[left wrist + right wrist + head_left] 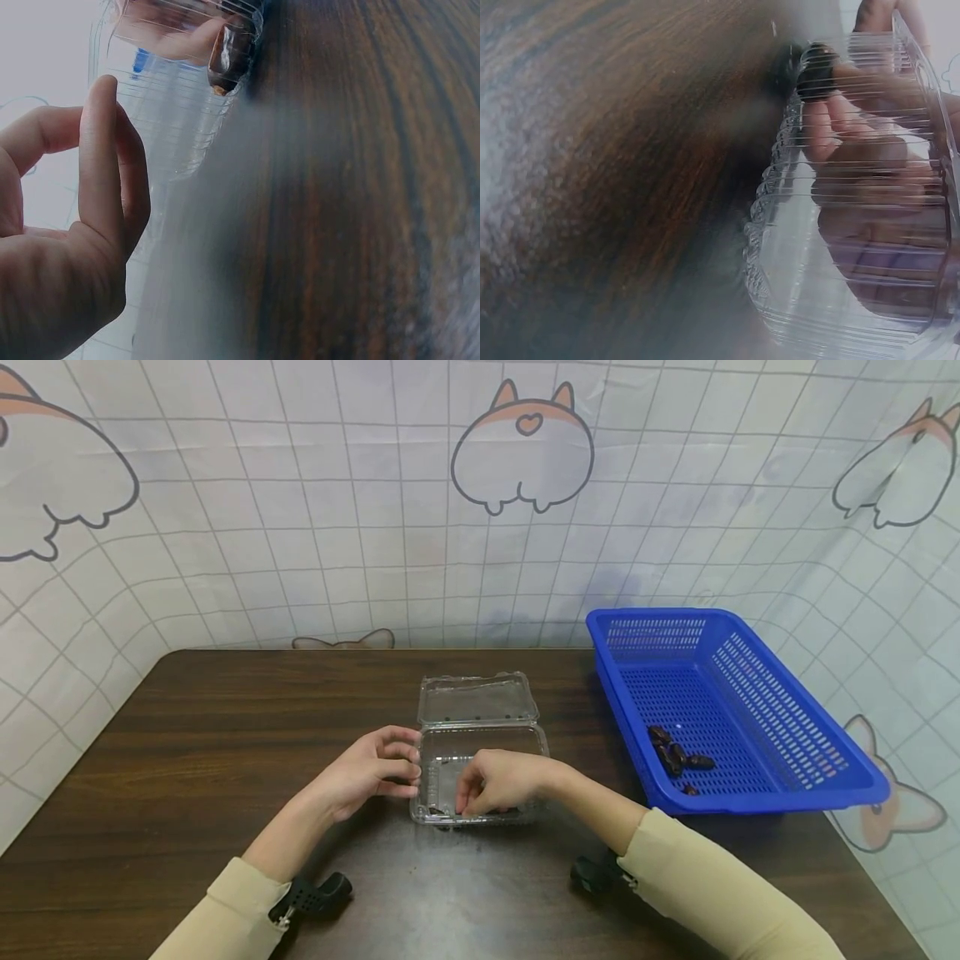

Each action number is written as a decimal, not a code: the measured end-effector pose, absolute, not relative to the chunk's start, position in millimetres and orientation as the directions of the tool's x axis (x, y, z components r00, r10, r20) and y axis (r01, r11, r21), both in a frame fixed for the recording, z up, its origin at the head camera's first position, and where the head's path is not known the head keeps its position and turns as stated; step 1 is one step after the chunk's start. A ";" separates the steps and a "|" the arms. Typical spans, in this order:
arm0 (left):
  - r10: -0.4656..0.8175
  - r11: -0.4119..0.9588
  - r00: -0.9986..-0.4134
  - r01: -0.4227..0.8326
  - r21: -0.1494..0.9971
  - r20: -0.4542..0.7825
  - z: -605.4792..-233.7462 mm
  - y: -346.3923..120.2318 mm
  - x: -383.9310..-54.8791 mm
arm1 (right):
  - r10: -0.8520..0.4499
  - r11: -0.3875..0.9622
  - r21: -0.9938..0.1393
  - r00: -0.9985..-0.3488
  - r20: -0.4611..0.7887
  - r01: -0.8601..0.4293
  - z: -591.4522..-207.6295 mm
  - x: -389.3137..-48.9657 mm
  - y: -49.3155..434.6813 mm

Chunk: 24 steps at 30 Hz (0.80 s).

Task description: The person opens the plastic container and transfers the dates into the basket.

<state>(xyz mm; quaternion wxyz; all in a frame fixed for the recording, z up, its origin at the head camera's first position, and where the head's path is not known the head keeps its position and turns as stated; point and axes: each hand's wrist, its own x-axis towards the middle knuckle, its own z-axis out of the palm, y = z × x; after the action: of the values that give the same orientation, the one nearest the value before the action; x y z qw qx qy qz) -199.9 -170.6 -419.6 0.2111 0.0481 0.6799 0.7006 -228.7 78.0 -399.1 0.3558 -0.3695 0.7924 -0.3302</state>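
Toward the middle of the table stands an open clear plastic clamshell box (480, 739), its lid (480, 700) folded back. My right hand (501, 781) reaches down inside, fingertips drawn together near the front wall. A dark brown date (231, 56) shows through the plastic at the box's front left corner. In the right wrist view the right fingertips (821, 131) meet this date (817, 71), partly hidden behind ridged plastic. My left hand (375, 768) stays at the box's left side, fingers loosely bent and fingertips at its rim, nothing held.
A blue plastic basket (757, 685) stands at the right of the table, with several dates (671, 752) in its near left corner. Behind the dark wooden table (225, 735) hangs a white grid-patterned cloth (337, 527). Black wrist cameras (318, 893) sit under both forearms.
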 end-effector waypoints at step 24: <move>0.362 0.028 -0.905 -0.229 0.973 -0.223 -421.0 -170.8 -199.3 | -0.834 0.495 -0.826 -0.413 -0.365 -0.269 -399.0 -235.8 79.0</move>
<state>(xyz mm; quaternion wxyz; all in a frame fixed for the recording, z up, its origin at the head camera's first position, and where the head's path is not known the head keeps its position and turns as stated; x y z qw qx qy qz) -199.3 -170.8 -421.0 0.2123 0.0485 0.6848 0.6955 -235.8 79.0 -399.0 0.4040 -0.3608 0.7645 -0.3495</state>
